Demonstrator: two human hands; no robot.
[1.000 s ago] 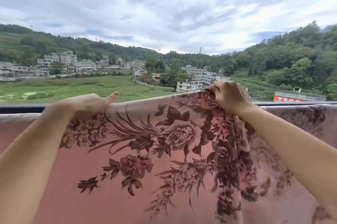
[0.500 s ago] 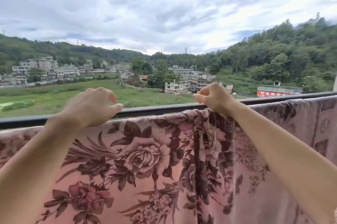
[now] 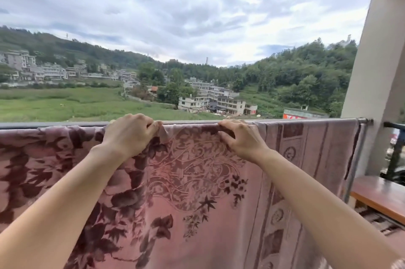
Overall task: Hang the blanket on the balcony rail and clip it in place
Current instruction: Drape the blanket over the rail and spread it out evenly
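- Currently the pink floral blanket (image 3: 192,192) is hanging over the balcony rail (image 3: 54,124), draping down the near side and reaching along the rail almost to its right end by the pillar (image 3: 377,71); how much is hanging on the far side cannot be told.
- The left hand (image 3: 129,135) is gripping the top fold near the middle of the rail, its fingers (image 3: 151,125) closed on a bunched pinch of cloth; the right hand (image 3: 241,137) is sitting just beside it to the right, fingers (image 3: 225,125) curled over the rail's top edge and pressing the fabric, though whether they are pinching it or only resting on it is hard to tell.
- No clip is showing anywhere, so the blanket is being kept in place only by the two hands and its own weight; if the heavier share is lying on one side, letting go to fetch a clip is likely risking a slide off the rail, and on the outer side that would mean a drop to the ground below.
- The cloth left of the left hand is sitting wrinkled and bunched on the rail; clipping over such folds is probably giving a weaker bite and uneven drying.
- Wind on an open balcony could be lifting an unclipped edge.
- A red sign (image 3: 293,116) is showing on a distant building past the rail's right part; its white lettering is too small to read; no other writing is visible.
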